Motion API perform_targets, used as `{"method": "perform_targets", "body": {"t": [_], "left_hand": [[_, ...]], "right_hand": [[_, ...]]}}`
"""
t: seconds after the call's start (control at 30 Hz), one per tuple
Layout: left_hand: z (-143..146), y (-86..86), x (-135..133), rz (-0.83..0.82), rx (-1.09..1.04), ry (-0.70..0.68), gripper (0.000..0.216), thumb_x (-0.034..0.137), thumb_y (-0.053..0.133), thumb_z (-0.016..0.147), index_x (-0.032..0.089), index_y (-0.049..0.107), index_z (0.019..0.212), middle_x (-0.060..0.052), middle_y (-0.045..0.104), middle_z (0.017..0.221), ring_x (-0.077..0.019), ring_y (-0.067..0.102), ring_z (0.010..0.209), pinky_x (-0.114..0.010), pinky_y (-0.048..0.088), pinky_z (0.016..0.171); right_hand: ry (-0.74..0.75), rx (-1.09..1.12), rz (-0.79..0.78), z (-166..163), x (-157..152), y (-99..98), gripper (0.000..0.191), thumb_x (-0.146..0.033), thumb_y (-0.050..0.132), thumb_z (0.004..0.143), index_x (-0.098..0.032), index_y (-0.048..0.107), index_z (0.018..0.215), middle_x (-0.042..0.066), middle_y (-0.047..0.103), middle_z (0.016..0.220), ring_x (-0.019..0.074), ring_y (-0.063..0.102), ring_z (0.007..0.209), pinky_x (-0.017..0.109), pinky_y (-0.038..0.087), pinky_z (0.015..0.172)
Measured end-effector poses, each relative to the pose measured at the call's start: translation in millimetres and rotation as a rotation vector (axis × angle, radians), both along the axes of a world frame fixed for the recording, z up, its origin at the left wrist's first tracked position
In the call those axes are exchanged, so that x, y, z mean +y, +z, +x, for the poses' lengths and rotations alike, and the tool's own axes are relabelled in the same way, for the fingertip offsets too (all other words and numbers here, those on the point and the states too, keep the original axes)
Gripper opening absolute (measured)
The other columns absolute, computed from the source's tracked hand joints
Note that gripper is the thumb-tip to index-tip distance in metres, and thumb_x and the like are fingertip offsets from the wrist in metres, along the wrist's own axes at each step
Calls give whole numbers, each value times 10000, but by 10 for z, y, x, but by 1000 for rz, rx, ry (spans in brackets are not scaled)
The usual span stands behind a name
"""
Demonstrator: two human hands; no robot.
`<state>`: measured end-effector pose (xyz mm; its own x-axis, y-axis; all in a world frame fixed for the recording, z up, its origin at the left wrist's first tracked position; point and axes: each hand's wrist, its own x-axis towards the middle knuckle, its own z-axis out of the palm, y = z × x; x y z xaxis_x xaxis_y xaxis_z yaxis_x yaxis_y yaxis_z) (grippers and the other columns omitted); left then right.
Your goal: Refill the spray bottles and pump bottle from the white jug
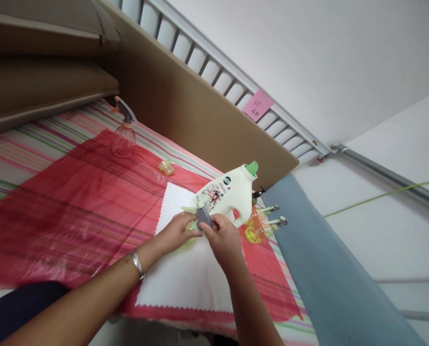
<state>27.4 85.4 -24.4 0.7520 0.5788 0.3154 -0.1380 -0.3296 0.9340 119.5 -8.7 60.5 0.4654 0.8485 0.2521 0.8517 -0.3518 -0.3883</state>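
Observation:
A spray bottle with a grey and pale green trigger head is between my hands, over a white zigzag-edged cloth. My left hand is closed around the bottle's neck, and the bottle's body is mostly hidden behind it, with only a yellow-green patch showing. The fingers of my right hand grip the grey part of the trigger head. Just beyond them is a cream detergent jug, uncapped, with a green pouring spout. A pale cap lies on the red sheet farther left.
A clear spray bottle stands at the back left on the red plastic sheet. Spray bottles with yellow liquid are right of the jug. A cardboard panel borders the back, and a blue-grey panel the right.

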Motion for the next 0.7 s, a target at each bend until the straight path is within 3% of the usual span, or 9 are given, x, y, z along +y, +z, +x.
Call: {"method": "perform_targets", "body": {"t": [0.1,0.2,0.3,0.53,0.7], "left_hand": [[-26,15,32,12,15,-65,310,316,662,713,194,634,997,-58,659,1025,-232,555,1010,-339,403,897],[-10,-1,-40,-35,56,69,463,353,734,634,177,593,1039,-69,650,1032,-245,568,975,-350,429,855],[14,-23,-74,-51,50,146,369,342,722,655,176,615,966,-62,660,986,-238,579,948,-348,428,857],[-58,57,85,9,8,-112,254,281,660,719,182,656,952,-60,669,1027,-234,562,1014,-345,401,911],[-15,22,-49,-54,122,112,478,355,762,591,145,599,989,-83,649,977,-253,580,925,-350,445,803]], "right_hand": [[-12,2,-8,1,4,5,179,-360,564,721,-200,557,643,-43,445,566,117,399,521,228,304,503],[-22,4,-13,-8,10,5,176,-360,559,726,-201,556,651,-39,453,572,124,411,534,233,311,512],[-23,13,-9,-16,10,-1,162,-353,560,723,-202,563,662,-36,467,578,124,414,534,232,311,508],[-34,32,-26,-4,2,-3,183,-368,566,726,-202,540,653,-38,456,588,126,415,552,236,310,533],[-28,28,-33,-10,3,-8,186,-363,554,734,-200,528,650,-35,462,595,131,428,575,242,311,551]]}}
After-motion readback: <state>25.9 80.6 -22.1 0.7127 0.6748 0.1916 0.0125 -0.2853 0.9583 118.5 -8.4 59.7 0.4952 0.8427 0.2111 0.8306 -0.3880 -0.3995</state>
